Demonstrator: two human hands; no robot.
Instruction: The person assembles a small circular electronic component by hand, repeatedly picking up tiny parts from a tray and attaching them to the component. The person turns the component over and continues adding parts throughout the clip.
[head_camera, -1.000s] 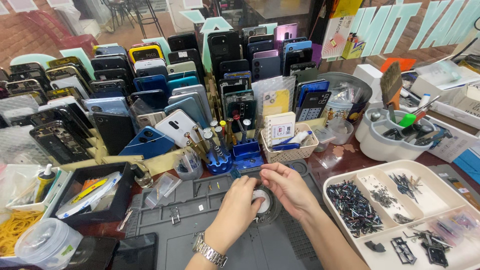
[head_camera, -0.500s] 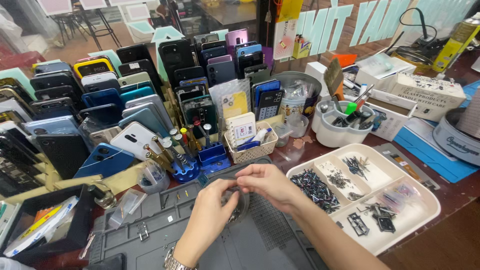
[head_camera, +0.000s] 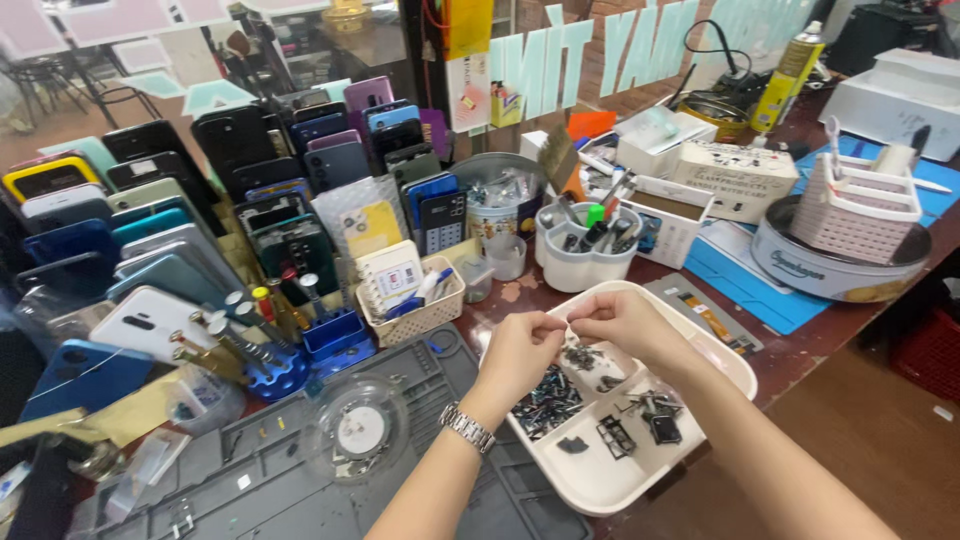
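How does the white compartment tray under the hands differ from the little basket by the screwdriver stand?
The white compartment tray is smooth-walled, shallow and wide, and juts over the table edge; the woven basket is cream, lattice-sided, deeper, smaller and sits fully on the table. The tray holds small dark metal parts sorted into sections; the basket holds upright cards and a blue tool. The left hand and right hand hover over the tray only. Both stand open-topped.
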